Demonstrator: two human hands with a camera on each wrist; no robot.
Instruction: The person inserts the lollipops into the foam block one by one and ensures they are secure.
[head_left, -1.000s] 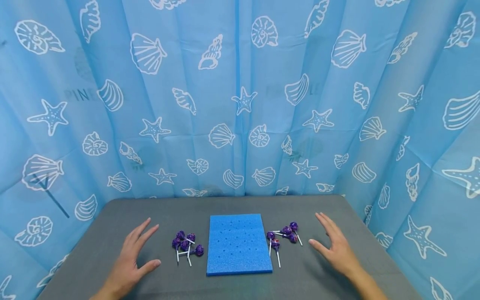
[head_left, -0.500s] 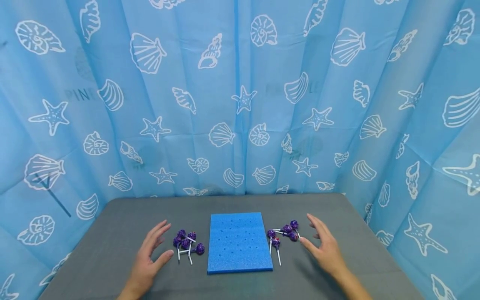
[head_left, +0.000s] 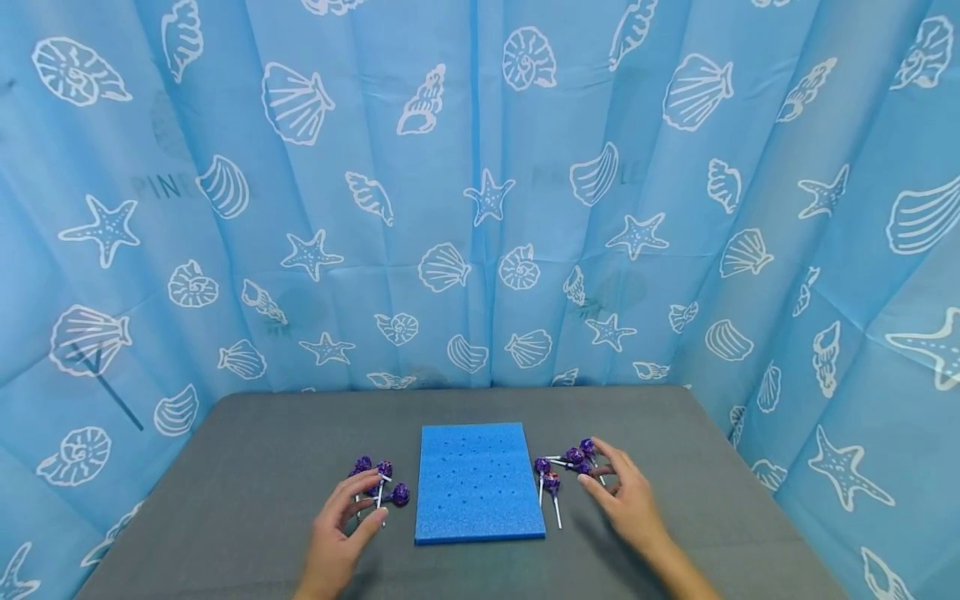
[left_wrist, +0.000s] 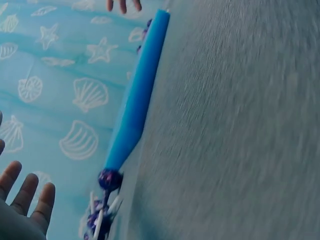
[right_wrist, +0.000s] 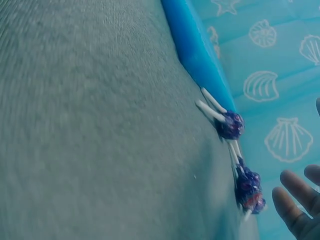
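Observation:
Over the left cluster of purple-wrapped lollipops [head_left: 401, 494] hovers my left hand [head_left: 339, 533], its fingers loosely bent and partly hiding several of them. The left wrist view has this hand's fingers [left_wrist: 44, 205] spread, with nothing in them, beside a lollipop [left_wrist: 110, 179]. My right hand [head_left: 628, 507] reaches to the outer side of the right cluster of lollipops [head_left: 574, 456]; thumb and fingers stay apart around the outermost ones. In the right wrist view, its fingers [right_wrist: 287, 210] hang relaxed beside a purple wrapper [right_wrist: 250, 192]. Between the clusters lies a blue foam block [head_left: 480, 483] with small holes on top.
A grey table [head_left: 465, 571] bears everything. Behind and along the sides hangs a light blue curtain [head_left: 480, 317] printed with white shells and starfish. One right-hand lollipop [head_left: 552, 483] lies close to the foam block, its white stick pointing toward the front.
Both hands have moved inward, the left one rightward to its lollipop cluster and the right one leftward to the other. The lollipops and foam block have stayed in place.

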